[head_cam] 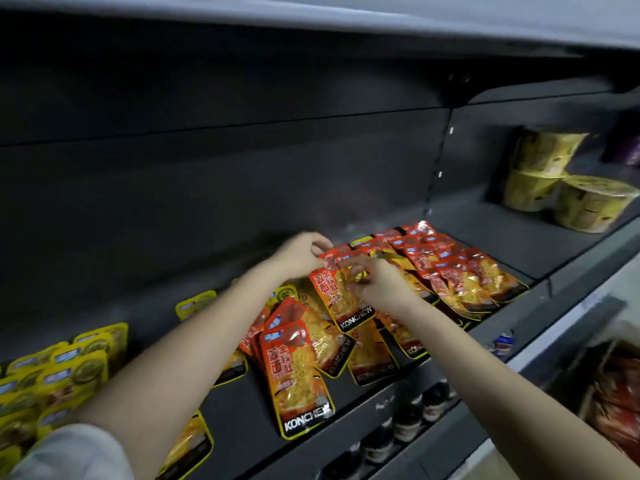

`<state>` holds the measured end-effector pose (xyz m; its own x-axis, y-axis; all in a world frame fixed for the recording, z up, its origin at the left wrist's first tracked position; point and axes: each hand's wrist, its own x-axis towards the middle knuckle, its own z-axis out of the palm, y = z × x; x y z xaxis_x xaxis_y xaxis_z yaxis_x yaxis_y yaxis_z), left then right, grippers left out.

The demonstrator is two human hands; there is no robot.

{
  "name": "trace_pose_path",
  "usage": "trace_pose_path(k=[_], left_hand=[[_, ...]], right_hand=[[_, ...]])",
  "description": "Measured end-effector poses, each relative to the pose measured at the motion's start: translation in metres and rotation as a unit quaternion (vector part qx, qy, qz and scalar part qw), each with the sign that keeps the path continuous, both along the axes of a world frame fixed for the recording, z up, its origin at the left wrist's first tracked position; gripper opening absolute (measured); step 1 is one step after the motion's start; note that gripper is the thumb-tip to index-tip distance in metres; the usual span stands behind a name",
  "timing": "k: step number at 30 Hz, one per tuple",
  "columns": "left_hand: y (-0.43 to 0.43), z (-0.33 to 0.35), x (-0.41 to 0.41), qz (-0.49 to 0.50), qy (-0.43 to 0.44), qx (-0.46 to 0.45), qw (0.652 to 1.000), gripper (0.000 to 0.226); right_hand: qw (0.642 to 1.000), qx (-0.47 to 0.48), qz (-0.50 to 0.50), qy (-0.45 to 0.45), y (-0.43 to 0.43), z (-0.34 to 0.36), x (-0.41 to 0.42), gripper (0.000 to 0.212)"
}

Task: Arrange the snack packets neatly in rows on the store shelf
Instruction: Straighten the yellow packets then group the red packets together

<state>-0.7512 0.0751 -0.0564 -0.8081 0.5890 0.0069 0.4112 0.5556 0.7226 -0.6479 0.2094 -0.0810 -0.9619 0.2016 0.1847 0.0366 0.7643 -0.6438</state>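
Note:
A red-orange KONCHEW snack packet (341, 296) is held up over the dark shelf (249, 424). My left hand (299, 252) pinches its top left corner and my right hand (372, 282) grips its upper right part. Below it lie several loose red packets (298, 375) at odd angles. A tidy overlapping row of red packets (460, 271) fills the shelf to the right. Yellow packets (69, 372) lie in rows at the left.
Yellow bowl-shaped tubs (561, 192) stand stacked in the adjoining shelf bay at the right. Dark bottles (408, 424) line the shelf below. A box of red goods (616, 400) sits at the lower right. The upper shelf (346, 26) overhangs close above.

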Motion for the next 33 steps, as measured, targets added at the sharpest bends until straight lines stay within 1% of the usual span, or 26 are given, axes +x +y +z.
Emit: trace_pose_path(k=[3,5,7,11,15,17,25,29,33], left_hand=[[0.007,-0.010,0.005,-0.024,0.025,-0.062,0.997,0.033],[0.006,-0.013,0.006,-0.036,0.036,-0.085,0.995,0.032],[0.002,-0.015,0.006,-0.036,0.035,-0.085,0.995,0.032],[-0.016,-0.014,0.004,0.011,0.096,-0.063,0.993,0.027],[-0.059,-0.013,-0.001,0.064,0.104,-0.047,0.991,0.019],[-0.088,-0.016,-0.005,0.096,0.090,-0.040,0.990,0.019],[-0.205,-0.021,0.005,0.229,0.044,-0.064,0.970,0.025],[-0.233,-0.028,0.012,0.264,-0.021,-0.049,0.963,0.028],[-0.238,-0.037,0.017,0.263,-0.071,-0.055,0.961,0.037]], right_hand=[[0.998,0.042,0.011,-0.043,0.004,-0.008,0.011,0.040],[0.997,0.058,0.026,-0.042,0.003,-0.009,0.016,0.038],[0.997,0.061,0.033,-0.018,0.000,-0.007,0.018,0.035],[0.995,0.095,0.015,0.035,-0.012,-0.005,0.012,0.037],[0.989,0.108,0.057,0.085,-0.042,-0.001,-0.001,0.033],[0.985,0.111,0.084,0.098,-0.063,0.001,-0.008,0.032],[0.965,0.108,0.226,0.079,-0.156,0.001,-0.036,0.030],[0.954,0.112,0.274,0.055,-0.188,-0.004,-0.040,0.037],[0.936,0.166,0.310,-0.011,-0.199,-0.015,-0.042,0.050]])
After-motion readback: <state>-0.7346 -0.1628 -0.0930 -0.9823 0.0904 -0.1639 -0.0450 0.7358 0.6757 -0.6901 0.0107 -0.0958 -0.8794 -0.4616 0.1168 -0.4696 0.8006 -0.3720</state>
